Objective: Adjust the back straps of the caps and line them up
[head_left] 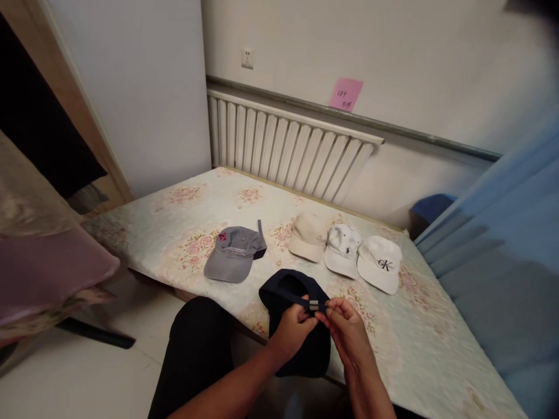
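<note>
A dark navy baseball cap (301, 355) is at the near edge of the bed, its back opening turned upward. Across that opening runs a strap with a metal buckle (313, 305). My left hand (292, 331) is closed on the strap just left of the buckle. To the right of it, my right hand (349, 331) pinches the strap's end. A grey cap (233, 253) with a red mark lies to the left, one strap end sticking up. On the right sit a beige cap (308, 235), a white cap with a small dark logo (343, 250) and a white CK cap (379, 262).
The caps rest on a flowered bed cover (166, 227). Behind it stand a white radiator (288, 145) and a wall with a pink note (346, 94). A blue curtain (502, 233) hangs at the right. Draped cloth (48, 262) is at the left, above the floor.
</note>
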`<state>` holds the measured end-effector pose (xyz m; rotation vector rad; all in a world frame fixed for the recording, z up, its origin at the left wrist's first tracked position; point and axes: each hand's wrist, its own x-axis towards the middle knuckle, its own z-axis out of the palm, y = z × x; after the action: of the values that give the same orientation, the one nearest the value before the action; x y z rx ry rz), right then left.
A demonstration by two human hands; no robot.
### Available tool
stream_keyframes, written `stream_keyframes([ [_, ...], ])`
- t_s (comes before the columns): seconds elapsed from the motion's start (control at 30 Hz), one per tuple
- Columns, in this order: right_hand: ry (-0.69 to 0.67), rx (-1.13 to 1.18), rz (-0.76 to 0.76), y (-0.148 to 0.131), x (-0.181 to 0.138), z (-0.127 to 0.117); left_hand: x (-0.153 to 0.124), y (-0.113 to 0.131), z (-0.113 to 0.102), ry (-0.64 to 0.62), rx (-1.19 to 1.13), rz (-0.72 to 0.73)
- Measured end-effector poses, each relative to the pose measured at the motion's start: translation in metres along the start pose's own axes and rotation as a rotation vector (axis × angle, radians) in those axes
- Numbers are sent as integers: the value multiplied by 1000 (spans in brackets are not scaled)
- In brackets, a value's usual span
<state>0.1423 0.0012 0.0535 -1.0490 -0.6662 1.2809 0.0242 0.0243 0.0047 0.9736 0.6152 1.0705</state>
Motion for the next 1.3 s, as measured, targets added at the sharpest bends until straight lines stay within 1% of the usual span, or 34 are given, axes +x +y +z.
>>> stream_keyframes([
  [0.1,-16,-20,14,-3,0,-2,5,-7,2,33,122,50],
  [0.17,-34,-38,22,-4,-1,-2,6,-7,3,59,197,79],
  [0.3,-25,-67,7,-6,-4,-3,5,1,8,115,389,126],
  [0.4,-9,-82,-1,-9,-5,-2,4,9,11,101,451,152],
  [0.57,14,-132,-5,-11,-5,-3,1,13,12,130,429,143],
  [0.87,15,-155,31,-2,-6,-10,-1,13,14,141,355,93],
  [1.17,6,-215,56,1,-9,-11,2,-1,10,172,193,-10],
  [1.3,-14,-283,43,3,-9,-12,1,-2,9,156,149,-12],
])
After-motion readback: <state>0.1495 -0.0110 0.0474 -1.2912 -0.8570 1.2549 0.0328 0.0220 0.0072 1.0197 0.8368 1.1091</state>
